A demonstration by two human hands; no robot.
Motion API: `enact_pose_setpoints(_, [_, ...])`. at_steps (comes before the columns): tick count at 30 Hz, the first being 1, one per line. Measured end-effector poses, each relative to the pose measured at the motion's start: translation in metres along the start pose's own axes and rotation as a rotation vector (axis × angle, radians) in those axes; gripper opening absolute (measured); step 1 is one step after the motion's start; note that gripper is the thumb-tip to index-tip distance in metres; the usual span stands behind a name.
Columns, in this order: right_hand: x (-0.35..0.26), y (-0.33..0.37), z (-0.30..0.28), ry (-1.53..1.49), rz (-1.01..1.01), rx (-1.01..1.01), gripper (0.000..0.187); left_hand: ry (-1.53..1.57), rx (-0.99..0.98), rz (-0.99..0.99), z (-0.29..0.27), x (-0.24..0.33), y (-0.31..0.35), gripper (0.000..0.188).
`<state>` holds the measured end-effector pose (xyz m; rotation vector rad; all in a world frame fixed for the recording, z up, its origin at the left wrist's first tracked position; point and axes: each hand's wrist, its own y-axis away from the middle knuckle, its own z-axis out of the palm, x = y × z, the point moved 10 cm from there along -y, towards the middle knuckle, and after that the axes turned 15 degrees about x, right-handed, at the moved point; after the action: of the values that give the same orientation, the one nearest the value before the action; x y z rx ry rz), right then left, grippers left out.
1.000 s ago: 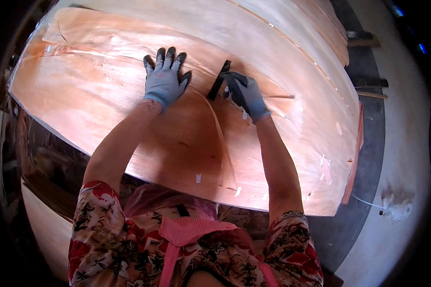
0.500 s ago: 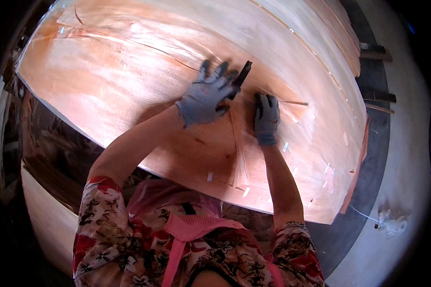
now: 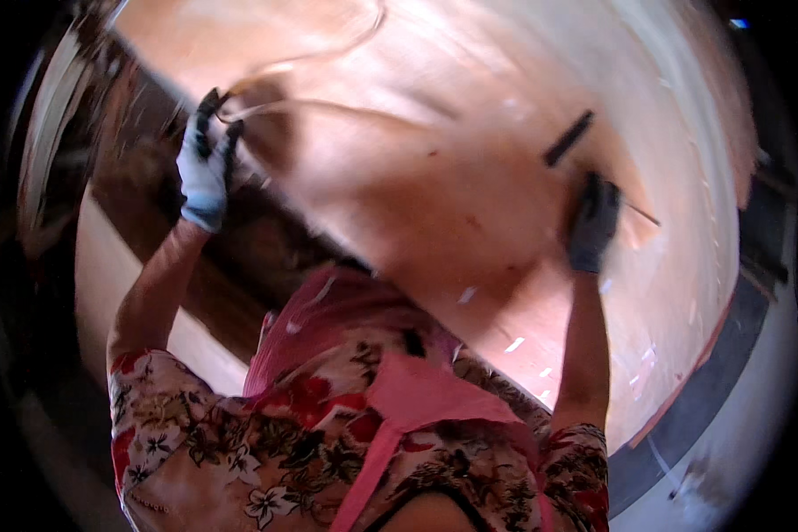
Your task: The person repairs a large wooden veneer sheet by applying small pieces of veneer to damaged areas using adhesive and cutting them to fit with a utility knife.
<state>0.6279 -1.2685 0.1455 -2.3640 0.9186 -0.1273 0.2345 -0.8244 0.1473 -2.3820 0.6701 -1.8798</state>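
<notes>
Head view: the black tool [image 3: 568, 139] lies on the veneer [image 3: 390, 191], slanting from lower left to upper right, just beyond and left of the right hand [image 3: 596, 222], the nearer one. That hand is blurred; I cannot tell its grip. Well leftward, the left hand [image 3: 205, 167] pinches the veneer's edge.

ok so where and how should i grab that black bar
Probably pinch the black bar around its middle, thumb and fingers on its two long edges. It looks straight and slim, lying slanted on the wood with its top end leaning right. Coming from the lower right seems easiest, as the right hand is close by there.
</notes>
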Motion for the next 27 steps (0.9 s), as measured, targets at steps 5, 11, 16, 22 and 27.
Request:
enact_pose_setpoints(5, [-0.015, -0.009, 0.001, -0.046, -0.03, 0.008, 0.032, -0.257, 0.081, -0.831, -0.154, -0.178, 0.123, 0.037])
enact_pose_setpoints(11, [-0.001, -0.007, 0.006, -0.048, -0.021, -0.02, 0.037, 0.063, -0.568, -1.19, -0.078, -0.146, 0.244, 0.026])
enact_pose_setpoints(16, [0.004, -0.006, 0.004, -0.063, -0.001, 0.0, 0.037, -0.391, -0.833, -0.942, -0.062, -0.152, 0.244, 0.031])
enact_pose_setpoints(22, [-0.004, -0.007, 0.004, -0.065, -0.013, -0.004, 0.036, -0.727, -1.35, -0.457, 0.02, -0.09, 0.28, 0.04])
enact_pose_setpoints(27, [0.003, -0.004, 0.004, -0.037, 0.064, -0.031, 0.036, -0.479, -0.998, -0.62, 0.024, -0.088, 0.26, 0.028])
